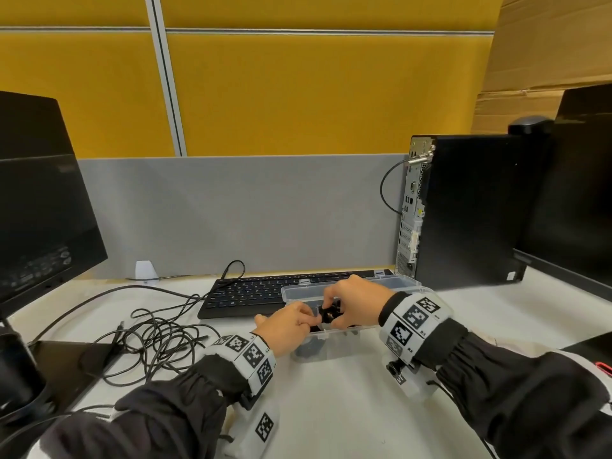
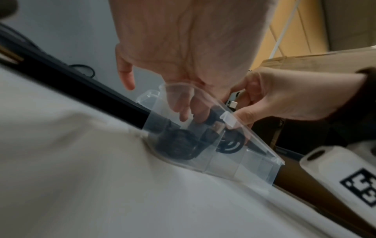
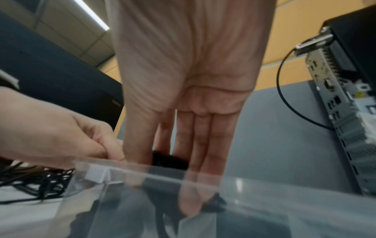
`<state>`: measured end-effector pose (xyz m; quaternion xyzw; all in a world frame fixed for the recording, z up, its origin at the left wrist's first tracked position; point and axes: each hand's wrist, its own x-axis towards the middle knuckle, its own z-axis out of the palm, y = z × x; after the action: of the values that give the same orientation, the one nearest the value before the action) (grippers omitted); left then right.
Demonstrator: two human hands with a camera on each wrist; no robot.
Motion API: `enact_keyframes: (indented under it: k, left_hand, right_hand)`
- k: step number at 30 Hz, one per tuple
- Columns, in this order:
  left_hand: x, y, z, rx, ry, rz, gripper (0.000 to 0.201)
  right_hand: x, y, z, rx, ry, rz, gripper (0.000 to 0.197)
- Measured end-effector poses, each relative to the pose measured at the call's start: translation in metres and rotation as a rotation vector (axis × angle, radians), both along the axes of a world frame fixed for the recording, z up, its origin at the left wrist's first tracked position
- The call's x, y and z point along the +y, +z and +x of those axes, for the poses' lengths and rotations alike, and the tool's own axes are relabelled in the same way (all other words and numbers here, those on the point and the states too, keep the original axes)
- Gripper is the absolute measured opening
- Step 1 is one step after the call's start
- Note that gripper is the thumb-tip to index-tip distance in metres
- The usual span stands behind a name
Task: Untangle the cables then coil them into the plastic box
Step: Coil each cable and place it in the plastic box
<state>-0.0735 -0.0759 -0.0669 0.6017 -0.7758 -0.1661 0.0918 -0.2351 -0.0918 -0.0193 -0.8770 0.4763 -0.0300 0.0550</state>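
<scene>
Both your hands meet over the clear plastic box (image 1: 402, 283) on the table (image 1: 331, 409), in front of the keyboard (image 1: 245, 293). Your left hand (image 1: 286, 324) pinches the coiled black cable (image 1: 328, 314); your right hand (image 1: 356, 301), fingers pointing down into the box, grips it too. The tangled cables (image 1: 155, 339) lie left on the table. Wristband tags read "R3", "R4".

White desk (image 1: 347, 392) carries plastic box (image 1: 390, 282), keyboard (image 1: 238, 298), tangled cables (image 1: 159, 339).
</scene>
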Motion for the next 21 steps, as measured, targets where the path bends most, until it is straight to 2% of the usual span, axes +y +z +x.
enact_keyframes:
  k: [3, 7, 9, 12, 15, 21]
  left_hand:
    - [0.001, 0.000, -0.001, 0.013, -0.005, 0.019, 0.042]
    - [0.001, -0.007, 0.001, 0.216, 0.036, -0.072, 0.032]
    - [0.001, -0.009, 0.004, 0.256, 0.039, -0.077, 0.032]
    - [0.000, -0.004, 0.007, 0.172, 0.005, -0.069, 0.042]
    - [-0.002, 0.002, 0.006, 0.041, -0.001, -0.055, 0.038]
    - [0.002, 0.003, 0.003, -0.016, -0.001, -0.027, 0.040]
  right_hand:
    - [-0.001, 0.002, 0.003, 0.013, -0.009, 0.013, 0.031]
    - [-0.002, 0.000, 0.006, -0.010, -0.019, 0.019, 0.030]
    - [-0.004, -0.001, 0.006, -0.007, -0.023, 0.031, 0.027]
    - [-0.006, -0.001, 0.012, 0.083, -0.016, 0.047, 0.021]
    - [-0.008, 0.003, 0.016, 0.169, 0.000, 0.043, 0.022]
    - [-0.007, 0.010, 0.011, 0.264, 0.068, 0.118, 0.031]
